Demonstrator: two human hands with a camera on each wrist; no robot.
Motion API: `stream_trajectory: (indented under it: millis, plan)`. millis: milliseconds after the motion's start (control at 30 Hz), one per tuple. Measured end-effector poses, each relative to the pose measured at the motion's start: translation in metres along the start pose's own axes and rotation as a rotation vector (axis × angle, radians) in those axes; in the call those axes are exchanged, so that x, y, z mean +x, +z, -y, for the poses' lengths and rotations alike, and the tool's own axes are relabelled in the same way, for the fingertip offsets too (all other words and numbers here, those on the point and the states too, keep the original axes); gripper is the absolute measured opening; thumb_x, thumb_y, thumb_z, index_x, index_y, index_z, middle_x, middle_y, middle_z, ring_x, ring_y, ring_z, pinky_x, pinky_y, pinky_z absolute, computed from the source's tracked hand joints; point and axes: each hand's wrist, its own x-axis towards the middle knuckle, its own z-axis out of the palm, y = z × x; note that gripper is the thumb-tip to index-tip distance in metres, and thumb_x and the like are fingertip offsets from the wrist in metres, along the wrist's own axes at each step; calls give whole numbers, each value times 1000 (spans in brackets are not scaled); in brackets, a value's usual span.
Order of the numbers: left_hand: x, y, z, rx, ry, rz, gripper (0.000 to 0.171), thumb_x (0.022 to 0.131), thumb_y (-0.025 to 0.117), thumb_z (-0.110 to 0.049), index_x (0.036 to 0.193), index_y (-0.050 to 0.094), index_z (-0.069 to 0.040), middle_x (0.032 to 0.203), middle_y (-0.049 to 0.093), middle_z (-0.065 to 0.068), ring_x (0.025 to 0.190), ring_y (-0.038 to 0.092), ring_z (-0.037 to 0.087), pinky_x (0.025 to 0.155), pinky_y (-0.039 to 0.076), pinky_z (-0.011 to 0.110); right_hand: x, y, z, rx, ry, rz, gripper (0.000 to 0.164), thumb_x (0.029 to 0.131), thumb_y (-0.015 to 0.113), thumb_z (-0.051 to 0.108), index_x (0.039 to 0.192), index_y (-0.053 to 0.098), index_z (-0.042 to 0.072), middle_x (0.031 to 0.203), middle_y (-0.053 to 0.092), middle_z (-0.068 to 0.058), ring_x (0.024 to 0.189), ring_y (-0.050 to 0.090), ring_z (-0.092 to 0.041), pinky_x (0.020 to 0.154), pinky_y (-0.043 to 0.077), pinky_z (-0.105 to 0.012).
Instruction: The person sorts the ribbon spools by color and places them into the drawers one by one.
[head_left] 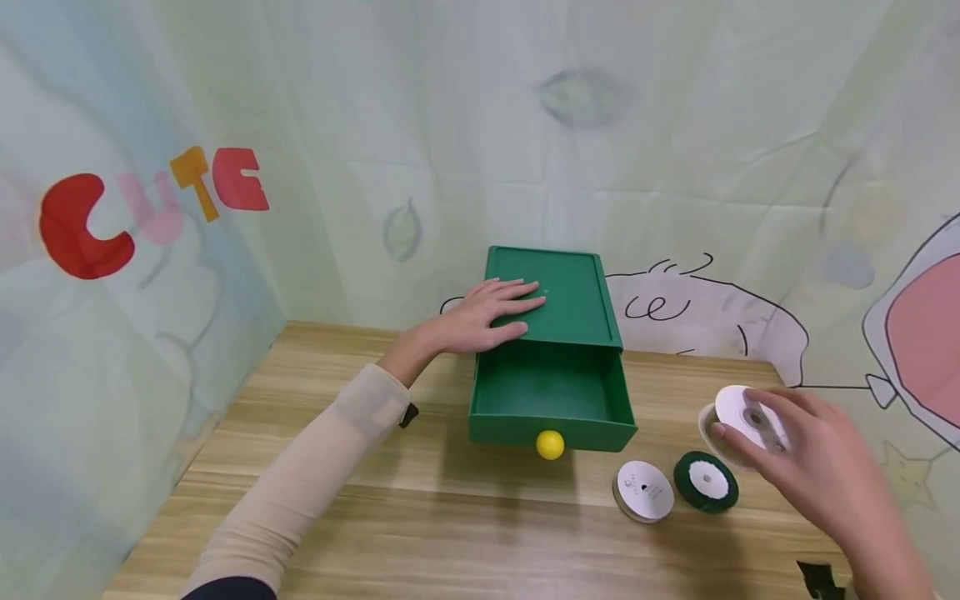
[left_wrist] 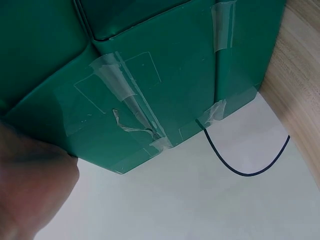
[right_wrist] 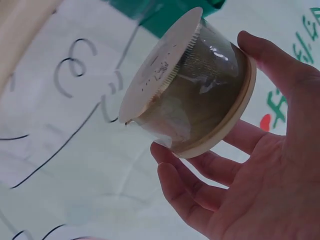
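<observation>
My left hand [head_left: 491, 317] rests spread on the top of a green drawer box [head_left: 570, 292], near its left front edge. The drawer [head_left: 555, 431] with a yellow round knob [head_left: 550, 445] is pulled out, and its visible inside holds nothing. In my right hand [head_left: 813, 450] is a ribbon spool [right_wrist: 210, 85] with white end discs and brownish-gold ribbon under clear wrap. Thumb and fingers grip it by the rim, above the right side of the table. The left wrist view shows the box's taped side [left_wrist: 165, 75] and part of my left hand [left_wrist: 35, 180].
A white-faced ribbon spool [head_left: 645, 492] and a dark green ribbon spool [head_left: 706, 482] lie on the wooden table [head_left: 420, 533], right of the drawer front. A printed curtain [head_left: 337, 208] hangs behind and at the sides. A black piece [head_left: 820, 579] lies at the right front.
</observation>
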Motion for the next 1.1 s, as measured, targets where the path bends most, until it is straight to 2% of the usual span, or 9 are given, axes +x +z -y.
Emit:
stream_trajectory:
  millis: [133,500,767,900,1100]
  plan:
    - [1,0,-1,4,-3,-2,57,111,50,-33,164,41,-11,175,28,12,164,17,33,133,2,53,12,-5,19,7,-43,-17,64,88,85,48,132,70,4,135,62,-27,119,51,-52,82,42,-62]
    - [6,1,-5,0,8,-3,57,111,50,-33,164,42,-12,175,28,11,164,17,32,133,2,52,34,-10,58,60,-126,-10,66,86,87,50,134,72,7,137,63,-21,124,50,-46,80,46,-58]
    - [5,1,-6,-1,7,-6,57,110,50,-32,163,43,-12,174,29,12,164,18,33,133,2,53,46,-1,89,98,-226,-11,61,86,88,47,131,74,8,136,65,-18,123,53,-42,84,49,-57]
    - [7,1,-5,13,6,-9,58,110,50,-34,163,43,-13,174,29,11,164,18,32,133,2,52,54,5,103,132,-266,19,61,86,88,46,131,74,8,136,65,-16,125,53,-42,88,50,-59]
    - [6,0,-4,19,-11,-5,58,110,49,-35,164,42,-15,175,29,9,164,18,31,133,2,52,66,18,120,142,-306,64,58,89,85,45,133,73,9,138,65,-14,125,55,-38,92,52,-55]
